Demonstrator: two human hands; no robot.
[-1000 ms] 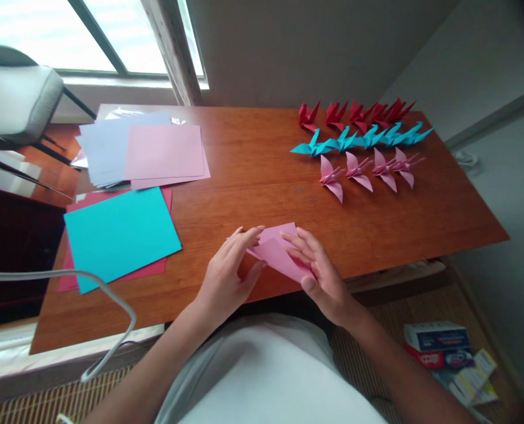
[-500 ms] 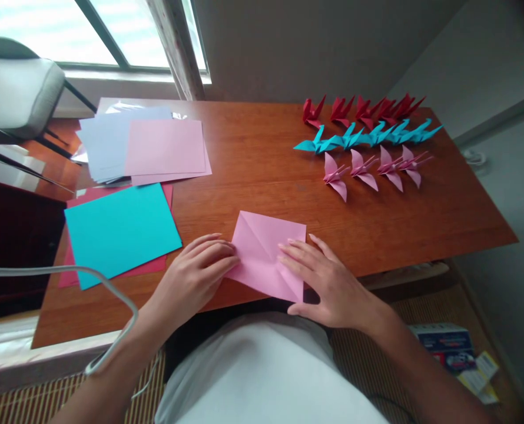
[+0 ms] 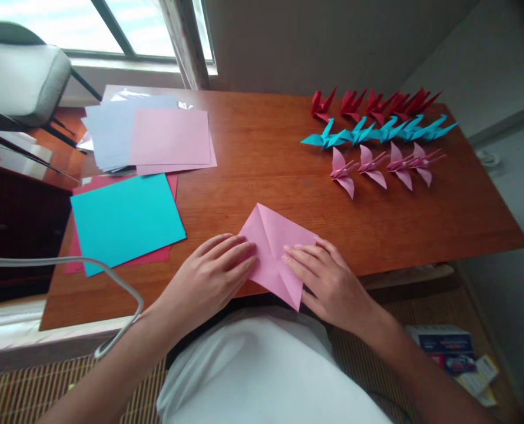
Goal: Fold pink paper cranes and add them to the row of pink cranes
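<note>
A square sheet of pink origami paper (image 3: 271,238) with crossing diagonal creases lies at the table's near edge, one corner pointing away and another overhanging the edge. My left hand (image 3: 220,265) has its fingers together on the left corner, its thumb mostly hidden. On the right side, the fingers of my right hand (image 3: 328,274) rest over the paper, with the thumb at its lower right edge. Both hands grip the sheet. Beyond it stand folded paper cranes in rows: pink cranes (image 3: 365,168), blue cranes (image 3: 361,134) and red cranes (image 3: 352,105).
Blue paper (image 3: 127,224) lies over red sheets (image 3: 165,253) on the left of the wooden table (image 3: 253,147). Behind them are pink sheets (image 3: 171,138) on pale sheets (image 3: 109,132). A white cable-like arm (image 3: 125,282) crosses the lower left. A chair (image 3: 23,82) stands by the window.
The pink paper has turned clockwise, so its far corner now points away from me. Both hands moved with it, and my right thumb drew in to the edge. The whole view shifted slightly.
</note>
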